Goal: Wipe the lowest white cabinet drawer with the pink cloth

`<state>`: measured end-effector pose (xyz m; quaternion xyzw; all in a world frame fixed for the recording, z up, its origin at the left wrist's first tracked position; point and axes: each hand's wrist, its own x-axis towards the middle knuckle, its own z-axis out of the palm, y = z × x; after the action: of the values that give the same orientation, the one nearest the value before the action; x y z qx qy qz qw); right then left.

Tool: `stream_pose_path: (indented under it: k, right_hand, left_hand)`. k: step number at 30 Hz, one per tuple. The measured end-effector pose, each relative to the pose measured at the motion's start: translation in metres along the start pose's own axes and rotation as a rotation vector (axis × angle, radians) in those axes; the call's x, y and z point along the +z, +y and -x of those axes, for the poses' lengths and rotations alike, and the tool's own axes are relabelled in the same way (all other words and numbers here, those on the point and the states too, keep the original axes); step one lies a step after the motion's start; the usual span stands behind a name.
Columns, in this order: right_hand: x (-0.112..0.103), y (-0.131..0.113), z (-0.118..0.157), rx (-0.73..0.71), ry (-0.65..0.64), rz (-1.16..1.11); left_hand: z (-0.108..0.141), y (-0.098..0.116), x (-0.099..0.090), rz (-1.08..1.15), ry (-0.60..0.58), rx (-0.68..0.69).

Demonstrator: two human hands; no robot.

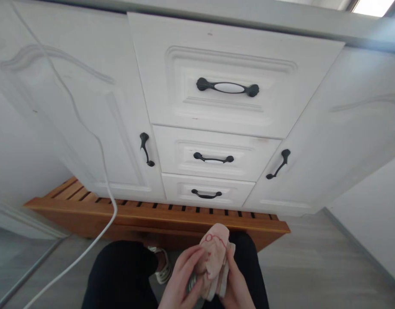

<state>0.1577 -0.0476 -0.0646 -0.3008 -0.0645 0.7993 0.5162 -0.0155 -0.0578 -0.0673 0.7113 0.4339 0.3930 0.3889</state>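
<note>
A bunched pink cloth [216, 246] with a red line pattern is held between both hands, above the person's knees at the bottom centre. My left hand [186, 274] grips its left side, the fingers bent over the fabric. On the other side, my right hand [234, 274] holds the cloth and some paler folded layers beneath it. The lower part of the bundle is partly hidden by the fingers.
White cabinet drawers [213, 109] with dark handles stand ahead. A slatted wooden bench [146, 216] runs along their base. One white cable [102, 161] hangs down the left side. Dark-trousered legs [120, 274] and a shoe [164, 270] are below.
</note>
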Motion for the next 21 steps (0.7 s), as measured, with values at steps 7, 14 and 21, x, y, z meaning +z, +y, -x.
stream_pose_path:
  k: [7, 14, 21]
  right_hand:
    - [0.008, 0.003, 0.01, -0.171, 0.025, 0.041]
    - [-0.028, 0.013, 0.012, -0.074, 0.059, 0.248]
    - [-0.071, 0.008, 0.003, -0.372, 0.275, 0.638]
  left_hand:
    - [-0.018, 0.01, -0.001, 0.045, -0.051, 0.022]
    - [-0.031, 0.009, -0.015, 0.921, 0.094, -0.527]
    - [-0.038, 0.029, -0.031, 1.132, 0.254, -0.738]
